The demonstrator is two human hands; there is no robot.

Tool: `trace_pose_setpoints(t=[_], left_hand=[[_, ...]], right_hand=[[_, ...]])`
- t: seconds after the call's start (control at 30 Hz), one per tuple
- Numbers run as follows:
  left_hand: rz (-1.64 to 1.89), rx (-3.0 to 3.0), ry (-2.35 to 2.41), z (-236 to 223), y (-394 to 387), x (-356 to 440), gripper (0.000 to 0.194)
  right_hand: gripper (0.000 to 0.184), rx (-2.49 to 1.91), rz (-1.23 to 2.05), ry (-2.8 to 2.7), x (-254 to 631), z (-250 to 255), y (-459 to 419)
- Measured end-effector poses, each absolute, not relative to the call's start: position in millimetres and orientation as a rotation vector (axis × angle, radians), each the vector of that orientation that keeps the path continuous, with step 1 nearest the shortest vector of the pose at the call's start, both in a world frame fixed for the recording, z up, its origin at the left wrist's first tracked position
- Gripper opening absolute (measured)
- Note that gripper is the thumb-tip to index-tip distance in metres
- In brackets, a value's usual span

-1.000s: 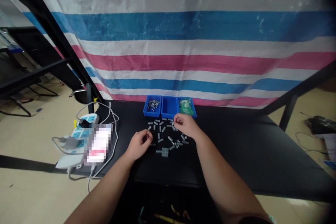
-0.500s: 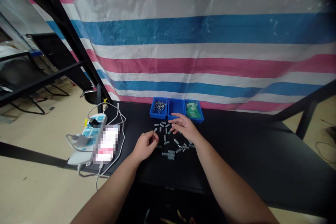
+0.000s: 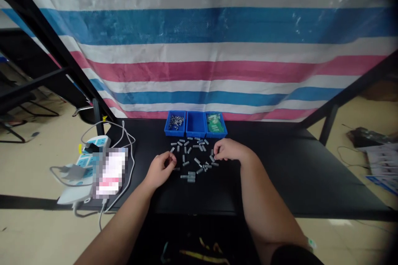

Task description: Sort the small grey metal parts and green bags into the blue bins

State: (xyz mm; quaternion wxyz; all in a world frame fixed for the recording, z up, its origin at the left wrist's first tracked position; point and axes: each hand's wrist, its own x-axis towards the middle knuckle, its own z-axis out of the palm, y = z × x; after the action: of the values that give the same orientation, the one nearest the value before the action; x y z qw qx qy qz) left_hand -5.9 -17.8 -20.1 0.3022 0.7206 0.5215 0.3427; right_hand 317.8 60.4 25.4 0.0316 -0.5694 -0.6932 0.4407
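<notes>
Right hand (image 3: 230,149), fingertips brought close together, at the right edge of a scatter of grey cylinders (image 3: 197,160) on the black table (image 3: 280,174); the tips reach one of the outer pieces, but whether they grip it cannot be told. Left hand (image 3: 159,170), thumb and forefinger curled to a narrow gap at the opposite edge of the scatter; one cylinder lies just beyond the fingertips and another just beside the thumb. Whether anything is held between them is too small to tell.

Stage of the work, judged from the layout: early to partway. Near the front of the scatter, a small group (image 3: 191,177) lies side by side, with a further piece pointing into it from the left; this is the only part that looks ordered. Most cylinders lie loose at mixed angles between the hands and so appear to be left for handling. Nearer the right hand, a knot of pieces (image 3: 204,168) lies crosswise, perhaps with screws among them.

Containers: three blue bins abut in a row behind the scatter. Left bin (image 3: 175,133), small silvery screws (image 3: 176,121) heaped loosely. Middle bin (image 3: 195,121), blue floor exposed. Right bin (image 3: 217,135), green and whitish pieces (image 3: 214,122), apparently bagged; exact contents unclear.
</notes>
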Motion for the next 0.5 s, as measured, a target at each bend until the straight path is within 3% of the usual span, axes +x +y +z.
trace_pose_setpoints(t=[0.17,0.37,0.5], left_hand=[[0.894,1.924,1.404,-18.3,-18.1,-5.1,0.016],[0.889,1.919,1.394,-18.7,-18.1,-5.3,0.014],[0.901,1.919,1.396,-18.8,-18.0,-5.2,0.012]], right_hand=[[0.012,-1.762,1.513,-2.068,314.5,20.4,61.0],[0.02,-1.095,1.481,-1.82,284.7,21.8,58.9],[0.027,-1.016,1.59,-1.861,248.4,14.3,51.3]])
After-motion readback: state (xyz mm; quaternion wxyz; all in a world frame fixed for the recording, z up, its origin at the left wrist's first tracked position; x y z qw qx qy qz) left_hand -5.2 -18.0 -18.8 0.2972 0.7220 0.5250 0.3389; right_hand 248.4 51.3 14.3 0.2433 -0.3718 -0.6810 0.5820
